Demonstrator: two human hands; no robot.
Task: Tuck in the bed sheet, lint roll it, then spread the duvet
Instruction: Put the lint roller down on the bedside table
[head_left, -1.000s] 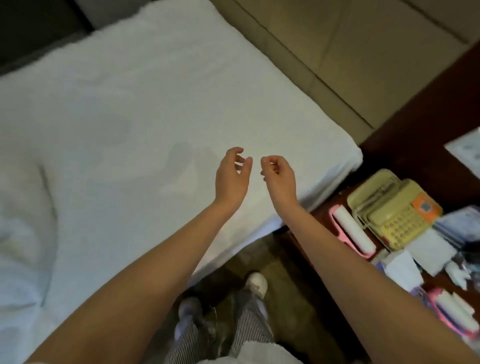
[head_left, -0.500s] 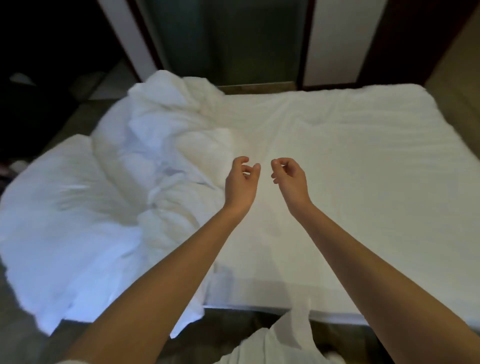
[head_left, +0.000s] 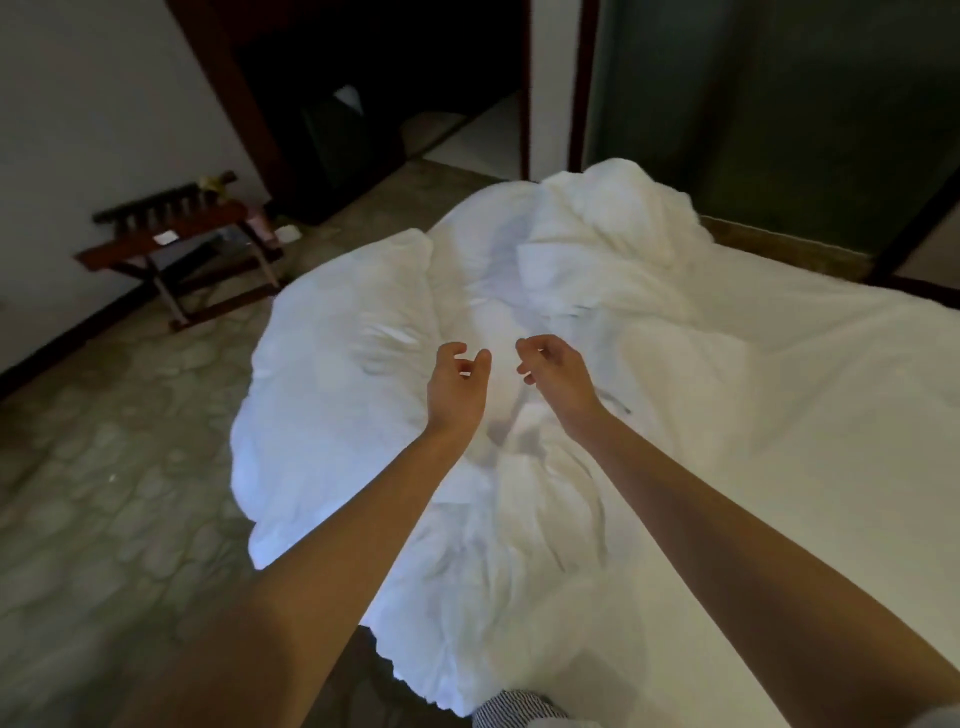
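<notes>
Head view: a crumpled white duvet (head_left: 467, 322) lay heaped on the bed's left side, spilling toward the floor. Left hand (head_left: 457, 387) and right hand (head_left: 558, 376) hovered above it, fingers loosely curled, holding nothing, beside smooth bed sheet (head_left: 779, 415).

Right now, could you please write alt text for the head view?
A left hand and right hand hover empty, fingers loosely curled, over a crumpled white duvet spilling off the bed; a wooden luggage rack stands by the wall.
</notes>
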